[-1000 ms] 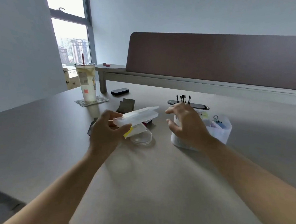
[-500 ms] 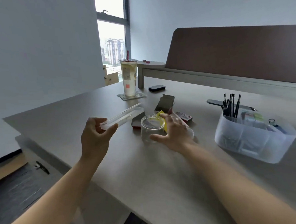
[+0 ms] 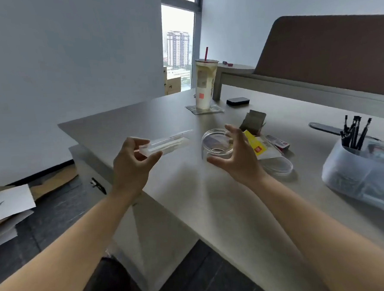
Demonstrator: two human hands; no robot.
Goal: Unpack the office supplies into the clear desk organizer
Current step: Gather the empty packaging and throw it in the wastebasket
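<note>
Clear plastic is the material of nearly everything here: the desk organizer (image 3: pixel 354 176) stands at the right edge of the frame on the grey worktop (image 3: pixel 212 200), already carrying black pens (image 3: pixel 354 133) upright in its back compartment and some small items, too blurred to name, in the others. Left of centre, the left hand (image 3: pixel 131 169) pinches a flat clear case (image 3: pixel 166 143) by its near end, thumb below and fingers above, and holds it in the air over the corner of the worktop; what is inside the case I cannot tell. In the middle of the frame stands a round clear jar (image 3: pixel 216 143) without lid, and the right hand (image 3: pixel 236 154) is around it with fingers spread and curved, thumb near the base; it looks just short of gripping, so I judge this hand as not yet closed on anything. A round clear lid (image 3: pixel 277 166) lies on the worktop just right of this hand, and behind it there are a yellow packet (image 3: pixel 257 144), a small red and white box (image 3: pixel 278 141) and an opened brown carton (image 3: pixel 255 119). Further back, in the upper middle, a tall drink cup (image 3: pixel 205 83) with a red straw stands on a coaster, beside a small black object (image 3: pixel 237 101). The step in hand seems to be dealing with the emptied packaging or with the next container. The next move calls for a firm hold on the smooth jar, and both hands must travel well to the right to reach the organizer.
</note>
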